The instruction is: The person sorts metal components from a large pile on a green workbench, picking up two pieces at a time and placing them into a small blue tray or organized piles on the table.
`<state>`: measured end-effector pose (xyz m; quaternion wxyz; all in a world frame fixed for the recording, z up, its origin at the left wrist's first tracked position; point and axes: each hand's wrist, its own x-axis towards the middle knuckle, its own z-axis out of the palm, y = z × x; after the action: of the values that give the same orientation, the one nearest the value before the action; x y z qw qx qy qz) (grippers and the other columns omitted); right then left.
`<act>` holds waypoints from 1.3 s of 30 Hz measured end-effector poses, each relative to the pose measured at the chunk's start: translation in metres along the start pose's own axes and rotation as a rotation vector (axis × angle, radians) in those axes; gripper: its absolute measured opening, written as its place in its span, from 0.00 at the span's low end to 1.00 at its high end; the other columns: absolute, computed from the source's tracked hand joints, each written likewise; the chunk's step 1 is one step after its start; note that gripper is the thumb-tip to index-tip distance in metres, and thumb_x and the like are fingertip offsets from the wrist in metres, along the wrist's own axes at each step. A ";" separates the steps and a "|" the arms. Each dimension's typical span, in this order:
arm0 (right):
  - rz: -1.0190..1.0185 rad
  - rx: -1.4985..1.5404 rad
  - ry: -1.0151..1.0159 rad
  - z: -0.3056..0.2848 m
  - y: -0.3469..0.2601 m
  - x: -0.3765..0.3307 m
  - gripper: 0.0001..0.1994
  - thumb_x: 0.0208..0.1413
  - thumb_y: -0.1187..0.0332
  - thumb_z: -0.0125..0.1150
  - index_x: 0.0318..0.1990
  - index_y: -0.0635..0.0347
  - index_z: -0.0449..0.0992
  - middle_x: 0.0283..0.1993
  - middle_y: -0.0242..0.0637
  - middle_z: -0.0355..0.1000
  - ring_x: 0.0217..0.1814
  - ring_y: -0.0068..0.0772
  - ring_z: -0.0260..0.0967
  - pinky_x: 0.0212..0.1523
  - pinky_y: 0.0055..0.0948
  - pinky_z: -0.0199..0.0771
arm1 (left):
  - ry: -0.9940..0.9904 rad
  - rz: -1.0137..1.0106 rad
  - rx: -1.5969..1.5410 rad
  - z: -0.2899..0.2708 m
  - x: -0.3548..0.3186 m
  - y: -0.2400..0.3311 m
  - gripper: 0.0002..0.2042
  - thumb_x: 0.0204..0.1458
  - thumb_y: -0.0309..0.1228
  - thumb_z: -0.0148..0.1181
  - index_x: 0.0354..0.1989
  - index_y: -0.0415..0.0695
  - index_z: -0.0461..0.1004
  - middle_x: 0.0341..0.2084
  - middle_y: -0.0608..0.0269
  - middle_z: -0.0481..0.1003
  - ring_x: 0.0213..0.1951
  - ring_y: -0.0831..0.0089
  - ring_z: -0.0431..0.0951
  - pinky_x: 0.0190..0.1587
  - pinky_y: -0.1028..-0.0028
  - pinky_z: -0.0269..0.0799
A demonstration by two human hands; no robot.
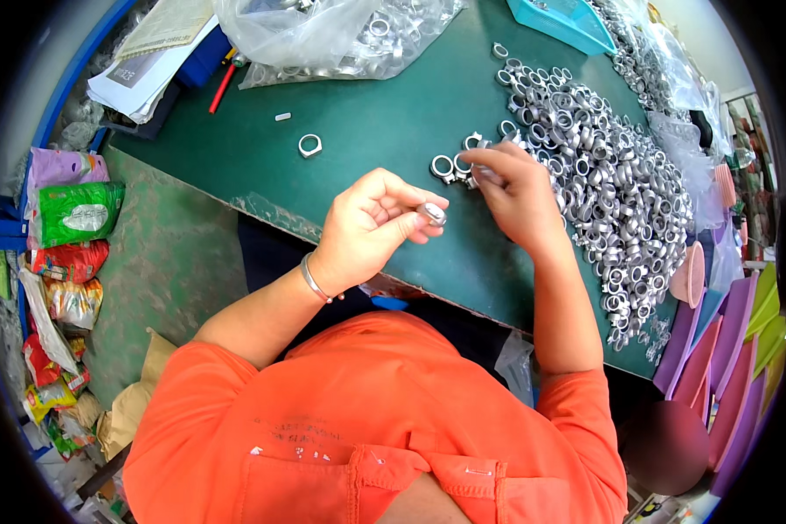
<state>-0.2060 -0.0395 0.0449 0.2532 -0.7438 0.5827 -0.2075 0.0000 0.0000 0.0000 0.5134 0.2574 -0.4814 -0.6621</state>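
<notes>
My left hand (364, 225) is closed, pinching a small silver metal ring (432, 214) between thumb and fingertips above the near edge of the green table. My right hand (520, 194) is over the left side of a large heap of metal rings (607, 175). Its index finger stretches to a loose ring (463, 163) at the heap's edge, while the thumb stays apart from it. Beside that lies another ring (442, 166). A single ring with flat-sided edges (309, 146) rests alone farther left, near a small white piece (283, 116).
A clear plastic bag of rings (349, 44) lies at the far edge, beside a red pen (223, 89) and papers (153, 65). A turquoise tray (563, 26) stands at the back right. Purple and pink bins (716, 349) line the right; colourful packages (79, 214) are stacked left.
</notes>
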 end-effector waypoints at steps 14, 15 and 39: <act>-0.130 0.062 0.054 0.013 -0.005 -0.042 0.05 0.48 0.73 0.63 0.33 0.62 0.76 0.30 0.36 0.68 0.31 0.33 0.69 0.27 0.28 0.69 | 0.139 -0.389 -0.252 -0.005 0.004 0.021 0.10 0.51 0.18 0.53 0.42 0.34 0.71 0.34 0.54 0.75 0.34 0.67 0.80 0.34 0.77 0.78; -0.067 0.239 0.014 0.009 -0.002 -0.045 0.05 0.48 0.74 0.63 0.33 0.63 0.76 0.29 0.34 0.69 0.30 0.30 0.68 0.26 0.25 0.68 | 0.146 -0.387 -0.299 -0.006 0.004 0.021 0.09 0.51 0.18 0.53 0.41 0.35 0.71 0.33 0.54 0.74 0.32 0.68 0.79 0.33 0.77 0.77; 0.082 1.299 -0.088 0.013 0.023 -0.095 0.04 0.45 0.78 0.66 0.29 0.63 0.77 0.41 0.44 0.75 0.33 0.27 0.70 0.26 0.22 0.70 | -0.083 -0.416 -0.053 0.012 0.003 0.002 0.05 0.48 0.21 0.61 0.34 0.37 0.75 0.39 0.51 0.75 0.25 0.81 0.72 0.19 0.86 0.62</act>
<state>-0.2373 0.0501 0.0192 0.6827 -0.4242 0.3556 -0.4770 -0.0099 0.0011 0.0072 0.3519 0.3103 -0.4211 -0.7762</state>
